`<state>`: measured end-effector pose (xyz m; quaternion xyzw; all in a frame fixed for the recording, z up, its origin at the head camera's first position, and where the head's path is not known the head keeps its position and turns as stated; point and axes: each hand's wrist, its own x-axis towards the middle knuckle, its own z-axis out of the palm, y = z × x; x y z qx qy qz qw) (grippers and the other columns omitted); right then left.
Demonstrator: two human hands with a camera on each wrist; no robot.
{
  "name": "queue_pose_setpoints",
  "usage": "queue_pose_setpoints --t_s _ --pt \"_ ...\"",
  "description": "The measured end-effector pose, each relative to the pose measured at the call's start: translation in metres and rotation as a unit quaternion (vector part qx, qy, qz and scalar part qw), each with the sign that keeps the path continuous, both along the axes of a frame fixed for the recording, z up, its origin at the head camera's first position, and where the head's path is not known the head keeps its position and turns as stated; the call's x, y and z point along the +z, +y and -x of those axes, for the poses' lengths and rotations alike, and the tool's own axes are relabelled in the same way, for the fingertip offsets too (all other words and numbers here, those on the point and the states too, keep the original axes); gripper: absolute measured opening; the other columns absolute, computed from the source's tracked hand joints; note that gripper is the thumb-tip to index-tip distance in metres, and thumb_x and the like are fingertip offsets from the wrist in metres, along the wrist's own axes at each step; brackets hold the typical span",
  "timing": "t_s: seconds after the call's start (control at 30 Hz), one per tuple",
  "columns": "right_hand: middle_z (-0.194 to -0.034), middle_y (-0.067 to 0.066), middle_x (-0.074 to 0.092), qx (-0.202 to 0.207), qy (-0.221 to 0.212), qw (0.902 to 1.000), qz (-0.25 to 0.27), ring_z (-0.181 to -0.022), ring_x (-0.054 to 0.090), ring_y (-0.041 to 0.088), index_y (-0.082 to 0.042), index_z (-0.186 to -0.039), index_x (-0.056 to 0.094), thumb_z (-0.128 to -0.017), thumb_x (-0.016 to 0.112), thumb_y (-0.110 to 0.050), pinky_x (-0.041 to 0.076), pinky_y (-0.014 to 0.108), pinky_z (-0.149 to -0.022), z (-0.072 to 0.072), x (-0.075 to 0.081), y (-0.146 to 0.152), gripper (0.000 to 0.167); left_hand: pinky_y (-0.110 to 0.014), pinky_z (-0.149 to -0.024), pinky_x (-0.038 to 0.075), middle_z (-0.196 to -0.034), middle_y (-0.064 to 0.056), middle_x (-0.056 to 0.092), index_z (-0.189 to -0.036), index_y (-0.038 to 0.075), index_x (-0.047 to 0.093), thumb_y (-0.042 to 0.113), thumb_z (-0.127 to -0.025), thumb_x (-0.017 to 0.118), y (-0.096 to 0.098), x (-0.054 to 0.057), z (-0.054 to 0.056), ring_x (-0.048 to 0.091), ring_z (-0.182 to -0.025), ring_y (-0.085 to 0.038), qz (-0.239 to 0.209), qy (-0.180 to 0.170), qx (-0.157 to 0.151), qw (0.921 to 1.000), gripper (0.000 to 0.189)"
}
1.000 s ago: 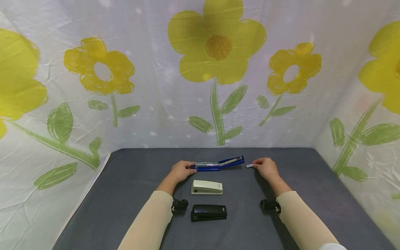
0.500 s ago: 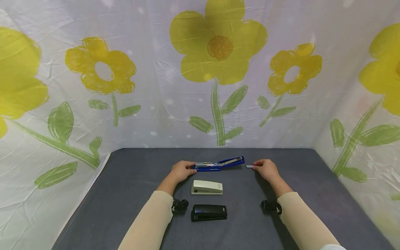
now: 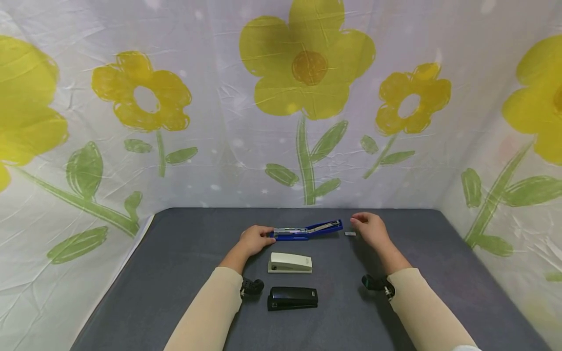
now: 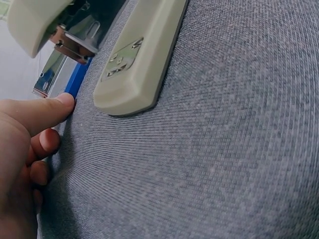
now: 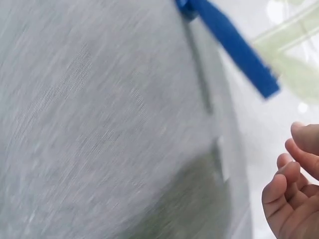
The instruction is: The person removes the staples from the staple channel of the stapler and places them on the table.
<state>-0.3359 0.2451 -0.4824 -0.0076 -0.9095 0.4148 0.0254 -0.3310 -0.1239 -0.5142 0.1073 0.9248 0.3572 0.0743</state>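
A blue stapler point(image 3: 291, 238) lies opened out at the back of the table, its top arm tilted up to the right. My left hand point(image 3: 254, 240) grips its left end, and in the left wrist view the thumb rests along the blue base point(image 4: 78, 78). Just right of the stapler's raised arm, a short grey strip of staples point(image 3: 350, 234) lies on the table. My right hand point(image 3: 371, 228) hovers behind and right of that strip, apart from it. In the blurred right wrist view, its fingers are loosely bent with nothing visible between them.
A cream stapler point(image 3: 290, 263) sits in front of the blue one, and a black stapler point(image 3: 292, 298) stands closer to me. The dark grey tabletop point(image 3: 197, 292) ends at the back against a flower-printed curtain point(image 3: 219, 161).
My right hand has let go of the staple strip, leaving it on the table, and has lifted up and away from it. My left hand stays on the blue stapler.
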Motion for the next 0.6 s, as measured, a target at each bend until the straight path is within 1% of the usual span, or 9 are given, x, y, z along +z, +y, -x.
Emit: queue_pose_setpoints --t_s 0.1,0.17,0.27,0.33,0.4,0.47,0.6 --pt "-0.131 0.024 0.062 0.004 -0.003 1.0 0.0 -0.12 0.057 0.041 0.003 -0.132 0.064 -0.108 0.056 -0.026 0.048 0.054 -0.094 0.001 0.013 -0.01 0.039 -0.031 -0.063 0.035 -0.069 0.002 0.055 -0.141 0.01 0.064 0.024 -0.099 0.07 0.0 0.001 0.0 0.046 -0.061 -0.014 -0.001 -0.001 -0.001 1.0 0.045" --pt "-0.134 0.024 0.061 0.012 -0.002 0.9999 -0.004 -0.113 0.059 0.039 0.001 -0.134 0.063 -0.108 0.055 -0.027 0.048 0.052 -0.089 0.002 0.021 -0.017 0.039 -0.032 -0.064 0.035 -0.07 0.002 0.056 -0.141 0.01 0.064 0.024 -0.099 0.07 -0.001 0.001 0.0 0.047 -0.061 -0.014 0.002 -0.001 0.0 1.0 0.045" --pt "-0.137 0.023 0.059 0.025 -0.001 0.9997 -0.002 -0.112 0.06 0.037 0.0 -0.136 0.062 -0.109 0.054 -0.027 0.048 0.051 -0.088 0.0 0.031 -0.029 0.039 -0.032 -0.067 0.035 -0.071 0.002 0.056 -0.141 0.01 0.064 0.024 -0.099 0.07 -0.001 0.001 0.001 0.048 -0.063 -0.014 0.008 0.001 0.0 1.0 0.044" --pt "-0.138 0.022 0.059 0.033 0.003 0.9995 0.005 -0.108 0.061 0.035 -0.001 -0.137 0.062 -0.108 0.055 -0.026 0.049 0.049 -0.084 -0.001 0.036 -0.037 0.039 -0.033 -0.068 0.035 -0.07 0.003 0.057 -0.141 0.01 0.064 0.025 -0.099 0.07 -0.001 0.0 0.002 0.048 -0.063 -0.014 0.01 0.004 -0.001 0.9999 0.044" --pt "-0.138 0.021 0.059 0.04 0.009 0.9991 0.006 -0.111 0.061 0.035 -0.002 -0.138 0.062 -0.108 0.055 -0.026 0.05 0.049 -0.085 -0.003 0.04 -0.045 0.039 -0.033 -0.069 0.035 -0.07 0.003 0.056 -0.141 0.01 0.064 0.025 -0.099 0.07 -0.001 -0.001 0.002 0.048 -0.062 -0.014 0.011 0.008 -0.003 0.9999 0.044" --pt "-0.136 0.02 0.06 0.048 0.016 0.9987 0.006 -0.104 0.063 0.033 -0.003 -0.137 0.063 -0.108 0.056 -0.025 0.05 0.046 -0.079 -0.004 0.043 -0.054 0.037 -0.034 -0.07 0.036 -0.07 0.003 0.057 -0.14 0.01 0.065 0.024 -0.099 0.07 -0.001 -0.003 0.002 0.048 -0.063 -0.014 0.011 0.014 -0.005 0.9998 0.044" --pt "-0.133 0.017 0.061 0.061 0.024 0.9978 0.007 -0.097 0.063 0.029 -0.004 -0.135 0.065 -0.107 0.057 -0.023 0.049 0.042 -0.073 -0.006 0.048 -0.073 0.034 -0.034 -0.072 0.036 -0.071 0.004 0.057 -0.139 0.009 0.065 0.024 -0.099 0.07 -0.001 -0.004 0.003 0.049 -0.064 -0.013 0.014 0.02 -0.007 0.9997 0.043"
